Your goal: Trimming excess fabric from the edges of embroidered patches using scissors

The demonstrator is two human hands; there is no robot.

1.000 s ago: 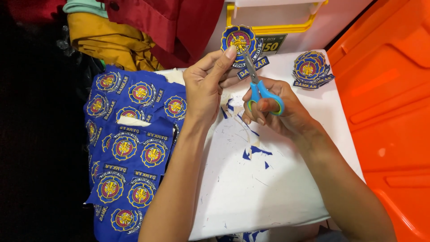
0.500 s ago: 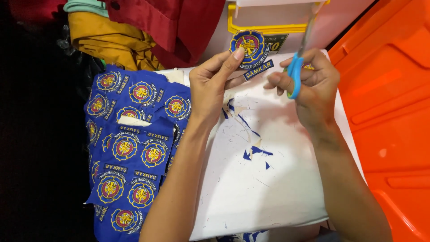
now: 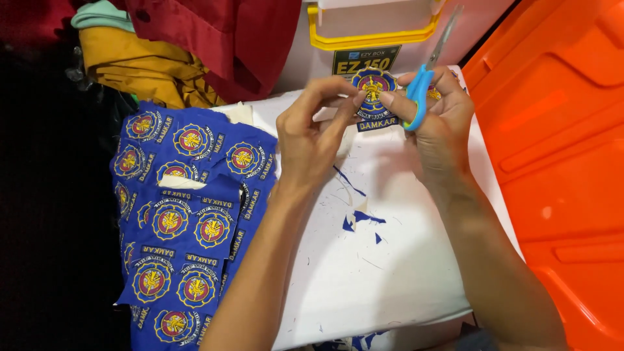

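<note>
Blue round patch (image 3: 373, 91) is pinched between left hand (image 3: 312, 140) and right hand (image 3: 437, 120), the right also gripping blue-handled scissors (image 3: 426, 75) above the white board (image 3: 390, 273)

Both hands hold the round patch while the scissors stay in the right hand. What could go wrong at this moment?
1. The blue-handled scissors hang from the right hand with blades pointing up, so they might slip or poke.
2. The round patch is pinched only by fingertips of the left hand; it could drop.
3. Blue offcuts on the white surface may scatter.
</note>
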